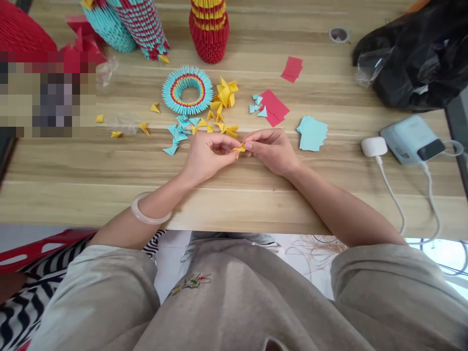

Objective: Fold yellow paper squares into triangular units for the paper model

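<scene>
Both my hands meet over the wooden table (109,165), pinching a small folded yellow paper piece (240,148) between them. My left hand (206,155) wears a pale bangle on the wrist and its fingers are closed on the piece's left end. My right hand (271,148) pinches the right end with thumb and fingers. Just beyond the hands lie several loose yellow folded triangles (224,95) and light blue folded triangles (178,132). A ring of interlocked blue, yellow and red paper units (187,90) lies behind them.
Tall paper-unit models stand at the back: a red and yellow vase (209,29) and blue and red ones (127,24). Red paper sheets (275,107), a stack of light blue sheets (312,133), a black plastic bag (413,53), a white charger (373,146) and a blue device (411,139) lie on the right.
</scene>
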The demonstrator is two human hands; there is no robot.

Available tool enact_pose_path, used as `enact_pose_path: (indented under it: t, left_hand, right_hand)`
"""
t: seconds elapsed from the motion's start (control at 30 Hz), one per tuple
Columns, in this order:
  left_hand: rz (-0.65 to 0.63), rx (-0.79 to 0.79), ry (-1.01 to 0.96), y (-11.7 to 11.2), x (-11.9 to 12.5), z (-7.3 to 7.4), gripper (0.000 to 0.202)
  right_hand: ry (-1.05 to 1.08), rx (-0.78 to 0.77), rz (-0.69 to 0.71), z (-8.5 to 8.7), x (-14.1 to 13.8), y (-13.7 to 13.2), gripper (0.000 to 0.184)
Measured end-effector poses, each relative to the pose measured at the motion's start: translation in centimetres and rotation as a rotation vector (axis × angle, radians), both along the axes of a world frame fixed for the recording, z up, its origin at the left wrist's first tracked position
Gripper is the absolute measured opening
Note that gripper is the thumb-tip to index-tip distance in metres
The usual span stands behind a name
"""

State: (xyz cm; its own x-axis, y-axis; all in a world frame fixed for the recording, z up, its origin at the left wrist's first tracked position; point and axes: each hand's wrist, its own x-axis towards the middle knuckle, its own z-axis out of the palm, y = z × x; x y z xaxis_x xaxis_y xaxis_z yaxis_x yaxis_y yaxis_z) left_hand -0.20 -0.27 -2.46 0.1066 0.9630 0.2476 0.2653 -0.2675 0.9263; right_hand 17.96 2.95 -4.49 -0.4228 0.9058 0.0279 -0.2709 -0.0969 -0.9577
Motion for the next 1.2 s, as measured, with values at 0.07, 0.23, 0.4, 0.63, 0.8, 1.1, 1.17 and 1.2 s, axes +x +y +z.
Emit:
enact_pose_path:
  t: [0.07, 0.23, 0.4, 0.63, 0.8, 1.1, 1.17, 1.2]
  left_hand:
    - [-0.009, 0.002, -0.004, -0.03, 0.01, 0.11, 0.011]
    - [-0.030, -0.032, 0.003, -0.19, 0.10, 0.46, 0.011]
    - [-0.053, 0.006, 0.072, -0.27, 0.00, 0.49, 0.011]
    - [-0.111, 0.379, 0.374, -0.44, -0.18, 0.85, 0.013]
    - [-0.028, 0.382, 0.337, -0.31, -0.18, 0.67, 0.011]
    - [0.033, 0.152, 0.167, -0.20, -0.18, 0.19, 0.011]
    - [0.019, 0.148, 0.180, -0.24, -0.17, 0.25, 0.011]
    - [0.009, 0.154, 0.187, -0.26, -0.17, 0.29, 0.011]
  right_hand:
    - [-0.002, -0.030, 0.028, 0.08, 0.05, 0.09, 0.023]
    - [-0.026, -0.017, 0.059, 0.19, 0.19, 0.13, 0.024]
    - [-0.034, -0.001, 0.076, -0.10, 0.25, 0.29, 0.023]
    - [0.001, 0.030, 0.055, -0.01, 0.07, 0.17, 0.023]
    - [-0.011, 0.027, 0.029, -0.22, 0.14, 0.10, 0.021]
    - [-0.014, -0.009, 0.035, 0.22, 0.08, 0.07, 0.027]
    - [-0.021, -0.021, 0.031, 0.25, 0.05, 0.08, 0.027]
    - [-0.025, -0.024, 0.028, 0.25, 0.04, 0.08, 0.028]
